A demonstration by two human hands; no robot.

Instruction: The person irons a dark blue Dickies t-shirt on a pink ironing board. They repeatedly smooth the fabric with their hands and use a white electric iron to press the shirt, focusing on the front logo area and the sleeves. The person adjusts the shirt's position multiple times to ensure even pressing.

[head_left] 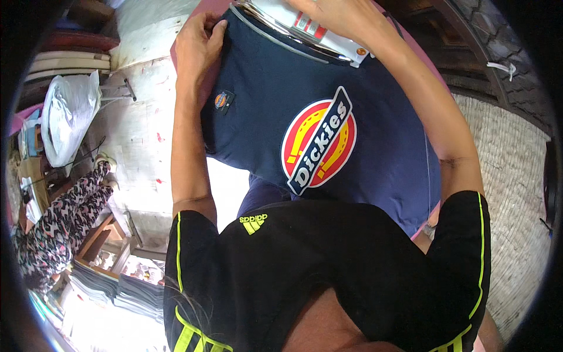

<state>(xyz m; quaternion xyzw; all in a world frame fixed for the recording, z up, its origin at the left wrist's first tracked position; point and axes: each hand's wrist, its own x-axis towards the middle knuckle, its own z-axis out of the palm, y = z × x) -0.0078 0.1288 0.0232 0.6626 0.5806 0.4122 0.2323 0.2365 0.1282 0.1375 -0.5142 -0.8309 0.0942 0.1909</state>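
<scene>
A dark navy garment (252, 129), seemingly a T-shirt, lies spread in front of me with a large red, yellow and white printed emblem (319, 141) and a small patch (223, 101) near its left side. My left hand (201, 38) is at its far left edge, fingers curled and thumb pressed in, seemingly pinching the fabric. At the far edge, white glossy sheets or packets (305, 23) with red printed blocks lie against the garment along a pale curved band. My right hand (337, 14) reaches over these packets; its fingers are mostly cut off by the picture's upper edge.
A pink surface (206, 82) shows under the garment. On the left stand a plastic-wrapped round thing (70, 120), a wooden frame (102, 240) and stacked dark sheets (138, 293). Another person's patterned trousers (64, 220) show there. Dark wooden furniture (451, 29) stands at the far right.
</scene>
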